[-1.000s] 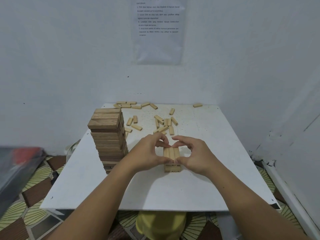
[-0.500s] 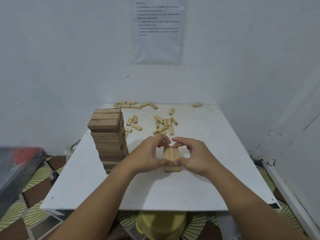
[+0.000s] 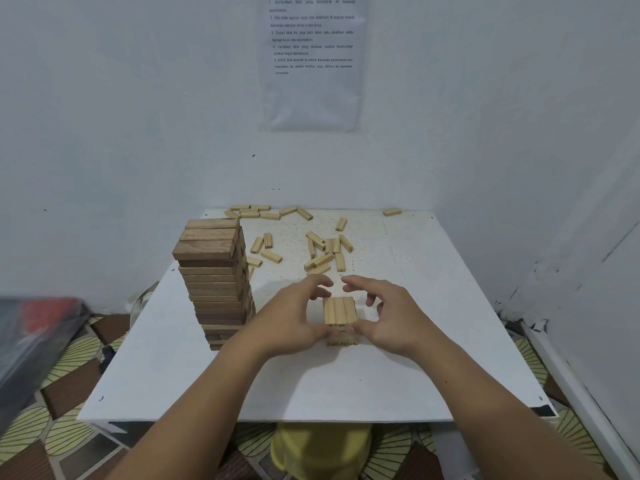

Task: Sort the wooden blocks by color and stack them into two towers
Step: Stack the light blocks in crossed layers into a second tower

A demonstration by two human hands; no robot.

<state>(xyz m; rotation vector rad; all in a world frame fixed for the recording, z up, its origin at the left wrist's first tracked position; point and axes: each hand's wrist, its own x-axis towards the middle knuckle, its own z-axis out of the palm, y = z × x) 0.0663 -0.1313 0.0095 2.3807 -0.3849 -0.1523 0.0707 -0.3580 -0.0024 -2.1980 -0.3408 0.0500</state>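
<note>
At the corner of two plain white walls (image 3: 138,116), under a taped printed paper sheet (image 3: 313,64), a white square surface (image 3: 450,306) stands over leaf-patterned floor tiles (image 3: 69,375). A tall dark-brown wooden block tower (image 3: 214,282) rises at its left. The left hand (image 3: 291,320) and right hand (image 3: 394,317) cup a short pale wooden block stack (image 3: 340,311), fingers (image 3: 313,282) loosely curved, gripping nothing. Loose pale wooden blocks (image 3: 323,251) lie scattered beyond.

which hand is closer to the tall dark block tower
Left. The left hand sits between the dark tower and the small light stack; the right hand is on the stack's far side.
</note>
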